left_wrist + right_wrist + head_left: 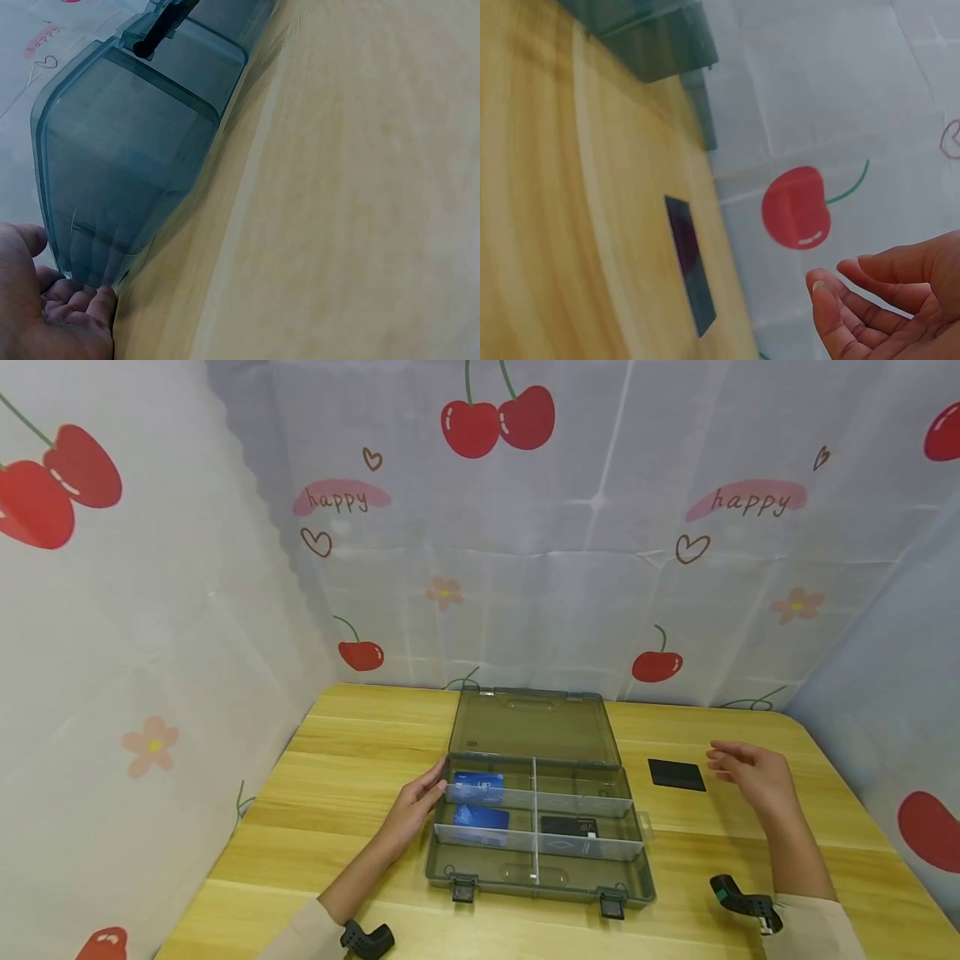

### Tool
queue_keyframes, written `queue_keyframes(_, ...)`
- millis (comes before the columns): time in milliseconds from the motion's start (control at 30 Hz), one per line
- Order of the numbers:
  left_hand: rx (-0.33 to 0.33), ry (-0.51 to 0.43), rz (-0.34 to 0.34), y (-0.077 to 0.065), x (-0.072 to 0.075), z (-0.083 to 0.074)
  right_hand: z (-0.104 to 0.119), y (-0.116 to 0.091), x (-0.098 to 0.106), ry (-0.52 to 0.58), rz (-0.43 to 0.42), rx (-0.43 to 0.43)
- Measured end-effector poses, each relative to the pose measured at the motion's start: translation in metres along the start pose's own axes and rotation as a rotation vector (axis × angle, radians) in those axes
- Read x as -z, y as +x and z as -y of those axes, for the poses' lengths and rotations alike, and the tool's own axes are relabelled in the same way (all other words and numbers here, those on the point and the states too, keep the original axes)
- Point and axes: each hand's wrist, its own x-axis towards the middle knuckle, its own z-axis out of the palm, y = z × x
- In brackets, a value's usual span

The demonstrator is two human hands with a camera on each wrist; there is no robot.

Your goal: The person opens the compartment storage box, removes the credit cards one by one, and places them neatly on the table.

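A grey see-through plastic storage box (551, 881) lies with its lid (534, 727) folded back. Two blue cards, one in the upper left compartment (480, 787) and one in the middle left (482, 823), lie inside; a black VIP card (570, 828) is in the middle right. My left hand (417, 795) holds the box's left edge near the hinge, thumb at the rim and fingers against the side wall (112, 150). Over the table to the right, my right hand (757, 777) is raised, its fingers loosely bent around nothing. Nearest to it lies a plain black card (677, 775).
The box stands on a wood-grain table (360, 760) with rounded far corners. Two black latches, the left one (462, 888) and the right one (612, 904), hang at its front. A cherry-printed curtain (540, 568) encloses the table at the back and sides.
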Motion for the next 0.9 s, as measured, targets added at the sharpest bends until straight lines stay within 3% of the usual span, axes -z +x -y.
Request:
queue_keyframes(400, -0.004, 0.014, 0.002, 0.000, 0.001, 0.002, 0.036, -0.013, -0.005, -0.023, -0.010, 0.075)
queue_keyframes(900, -0.004, 0.001, 0.011, -0.001, 0.001, 0.002, 0.059, -0.025, -0.012, -0.039, 0.030, 0.123)
